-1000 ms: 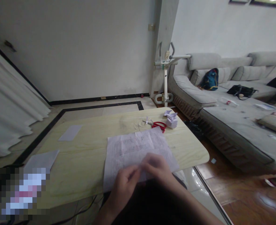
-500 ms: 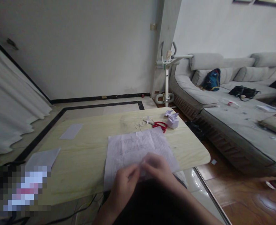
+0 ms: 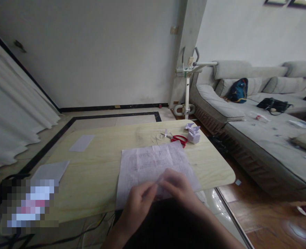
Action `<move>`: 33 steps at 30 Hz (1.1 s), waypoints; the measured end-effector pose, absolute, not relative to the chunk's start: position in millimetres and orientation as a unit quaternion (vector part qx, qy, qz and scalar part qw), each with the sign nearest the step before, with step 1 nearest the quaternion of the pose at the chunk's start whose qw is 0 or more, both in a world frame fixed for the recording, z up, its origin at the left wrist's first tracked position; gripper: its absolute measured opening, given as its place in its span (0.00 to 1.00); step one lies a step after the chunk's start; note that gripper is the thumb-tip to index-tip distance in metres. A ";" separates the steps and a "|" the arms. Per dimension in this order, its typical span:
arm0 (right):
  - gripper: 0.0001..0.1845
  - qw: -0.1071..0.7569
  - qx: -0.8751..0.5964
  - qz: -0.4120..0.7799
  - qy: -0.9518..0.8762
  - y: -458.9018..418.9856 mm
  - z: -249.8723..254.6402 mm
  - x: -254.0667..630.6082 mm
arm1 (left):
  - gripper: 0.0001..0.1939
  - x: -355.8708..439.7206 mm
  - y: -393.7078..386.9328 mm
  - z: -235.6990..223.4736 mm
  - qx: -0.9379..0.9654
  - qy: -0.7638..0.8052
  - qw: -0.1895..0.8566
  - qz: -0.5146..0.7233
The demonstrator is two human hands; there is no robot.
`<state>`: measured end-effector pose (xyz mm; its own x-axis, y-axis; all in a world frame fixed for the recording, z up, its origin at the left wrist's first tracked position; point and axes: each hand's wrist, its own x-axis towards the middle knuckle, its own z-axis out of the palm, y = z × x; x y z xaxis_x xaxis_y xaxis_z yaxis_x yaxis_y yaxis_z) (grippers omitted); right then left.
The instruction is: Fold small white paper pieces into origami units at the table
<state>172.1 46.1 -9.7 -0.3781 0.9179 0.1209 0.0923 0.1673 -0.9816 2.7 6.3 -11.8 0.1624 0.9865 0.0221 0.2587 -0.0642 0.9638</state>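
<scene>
My left hand (image 3: 142,193) and my right hand (image 3: 175,183) meet at the fingertips over the near part of a large creased printed sheet of paper (image 3: 150,162). Both are closed in a pinch. Whatever lies between the fingers is too small and blurred to name. Past the sheet's far right corner lie red-handled scissors (image 3: 179,140), with thin paper strips (image 3: 156,138) scattered by their blades. Folded paper pieces (image 3: 194,135) are stacked to the right of the scissors.
The pale wooden table (image 3: 96,180) carries a small white sheet (image 3: 82,143) at the far left and more paper (image 3: 50,171) nearer me. A pixelated patch covers the lower left. A grey sofa (image 3: 267,145) stands right, with white exercise equipment (image 3: 187,90) behind the table.
The view has shifted slightly, so the scene sits a little further right. My hands stay pinched together over the sheet, with only slight finger movement.
</scene>
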 end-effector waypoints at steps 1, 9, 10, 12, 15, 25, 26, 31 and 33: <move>0.10 0.400 -0.387 0.513 -0.653 46.2 -9.2 172.3 | 0.14 2.7 6.3 -11.2 0.601 0.507 0.470 0.401; 0.11 0.397 -0.391 0.496 -0.666 47.8 -11.3 173.2 | 0.14 2.7 7.0 -13.5 0.565 0.496 0.517 0.410; 0.10 0.398 -0.394 0.491 -0.668 47.7 -11.9 173.2 | 0.14 2.6 7.2 -14.5 0.561 0.496 0.522 0.409; 0.10 0.399 -0.396 0.484 -0.671 47.5 -12.5 173.0 | 0.14 2.4 7.9 -16.5 0.557 0.499 0.523 0.408; 0.11 0.396 -0.401 0.491 -0.664 47.8 -12.8 171.7 | 0.14 2.3 8.9 -18.1 0.552 0.500 0.528 0.409; 0.11 0.403 -0.427 0.497 -0.639 47.5 -16.5 163.9 | 0.14 2.6 11.4 -11.6 0.567 0.515 0.505 0.398; 0.11 0.404 -0.430 0.499 -0.635 47.1 -16.7 163.5 | 0.15 2.5 11.3 -11.9 0.572 0.518 0.499 0.393; 0.09 0.419 -0.431 0.510 -0.615 45.4 -18.6 161.5 | 0.15 2.2 11.6 -13.5 0.593 0.533 0.466 0.384; 0.09 0.426 -0.426 0.529 -0.597 44.4 -19.0 160.6 | 0.14 2.8 11.8 -13.1 0.591 0.531 0.470 0.385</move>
<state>160.6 44.4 -19.0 -0.2737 0.9600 0.0589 0.0578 0.0775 -0.9953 2.8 11.8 -13.1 0.1400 0.9892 -0.0438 0.2651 0.0052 0.9642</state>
